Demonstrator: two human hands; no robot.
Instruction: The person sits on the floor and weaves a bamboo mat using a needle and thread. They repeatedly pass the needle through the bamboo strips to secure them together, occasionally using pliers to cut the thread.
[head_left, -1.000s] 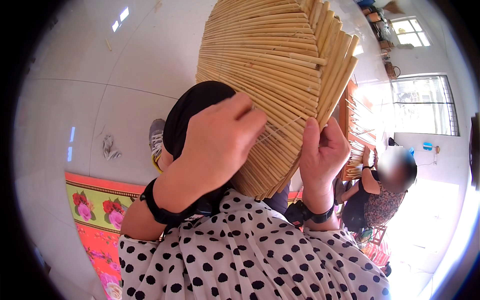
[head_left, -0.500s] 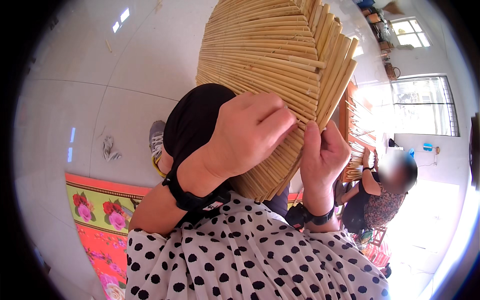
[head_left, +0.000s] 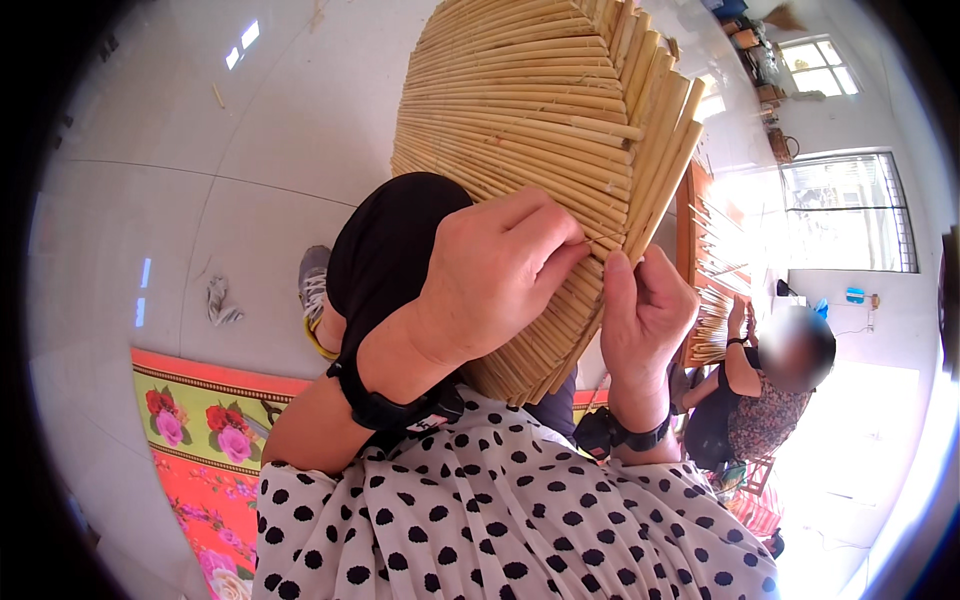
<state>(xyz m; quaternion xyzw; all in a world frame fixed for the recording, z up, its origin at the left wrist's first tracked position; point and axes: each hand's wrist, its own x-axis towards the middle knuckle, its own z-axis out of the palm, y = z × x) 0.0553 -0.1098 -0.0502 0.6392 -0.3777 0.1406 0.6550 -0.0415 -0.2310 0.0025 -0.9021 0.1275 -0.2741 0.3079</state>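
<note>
A large curved panel of close-set pale reed sticks (head_left: 510,85), with a slanted bundle of longer sticks along its right edge, rests against my knee in black cloth (head_left: 385,225). My left hand (head_left: 500,280) lies over the panel with thumb and forefinger pinched near the lower right seam; what is between those fingertips is too small to make out, perhaps a thin strand. Just beside it, my right hand (head_left: 645,320) grips the panel's right edge, thumb on top and fingers curled behind. My lap is covered by white polka-dot fabric (head_left: 500,510).
A floral red and green mat (head_left: 200,440) lies on the tiled floor, near a crumpled pale rag (head_left: 220,300). At the right, another person (head_left: 760,400) works at a wooden table (head_left: 690,210) with loose sticks. Baskets (head_left: 782,145) and clutter line the wall behind.
My left hand has moved right and up along the panel, up to my right thumb; the pale strand that stretched across is now mostly hidden. The panel's top has tilted slightly left.
</note>
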